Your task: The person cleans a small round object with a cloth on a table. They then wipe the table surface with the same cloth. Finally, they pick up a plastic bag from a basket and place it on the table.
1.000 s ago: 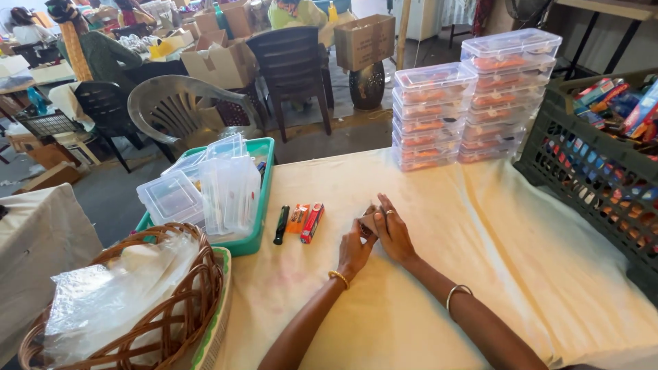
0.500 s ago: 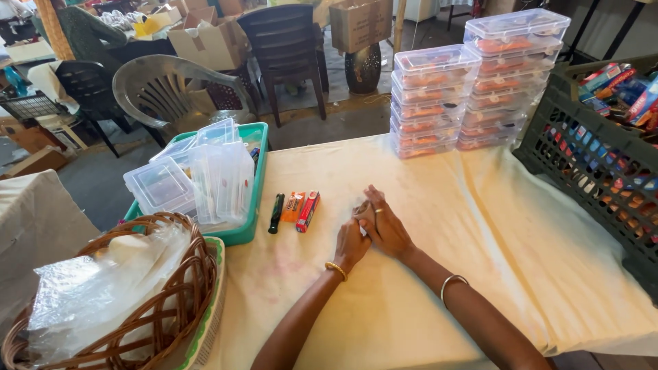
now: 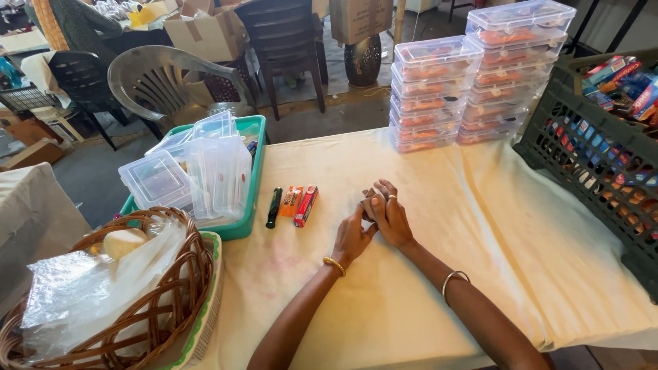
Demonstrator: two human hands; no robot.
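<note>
Centre of frame: left hand (image 3: 351, 236) and right hand (image 3: 391, 219) rest together on the cloth-covered table (image 3: 493, 233), fingers folded over each other; whether their grip encloses anything cannot be told. Just left lie a black marker (image 3: 273, 207), an orange packet (image 3: 291, 201) and a red packet (image 3: 306, 205): likely light, rigid, easily pinched at the middle. Upper right: stacked clear boxes (image 3: 480, 75) with orange contents. Left: empty clear boxes in a green tray (image 3: 250, 179).

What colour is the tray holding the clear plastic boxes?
Teal green; the tray shows best in the head view, left of the hands.
</note>
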